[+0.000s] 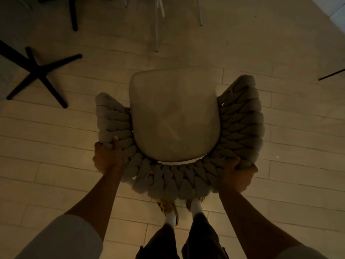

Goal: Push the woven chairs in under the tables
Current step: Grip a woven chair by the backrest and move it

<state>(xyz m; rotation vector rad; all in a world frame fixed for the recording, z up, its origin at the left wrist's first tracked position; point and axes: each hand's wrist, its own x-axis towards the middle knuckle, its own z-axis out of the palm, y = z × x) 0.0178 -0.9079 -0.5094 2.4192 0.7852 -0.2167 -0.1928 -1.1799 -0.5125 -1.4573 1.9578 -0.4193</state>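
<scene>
Forearms out front, pale sleeves [61,238] at btm corners. L hand [107,157] clamped on woven chair [240,124] at rear-left bend of braided back rim [168,180], thumb [115,141] over top of weave, other fingers wrapped round outer side, mostly hidden. R hand [238,174] gripping rear-right bend, fingers [235,163] curled into braid. Seat cushion [175,116] fwd of both sets of fingertips, between them; rim's arm ends further fwd each side. Standing out on pale plank floor [56,146]. Shoes [168,206] just behind rim, between wrists. Black cross table base [37,75] well fwd-left of L fingers, bare floor between. White chair legs [156,25] well fwd of cushion's front edge, open floor between. Thin dark bar [332,74] fwd-right of R fingers, well apart from chair's right arm end.
</scene>
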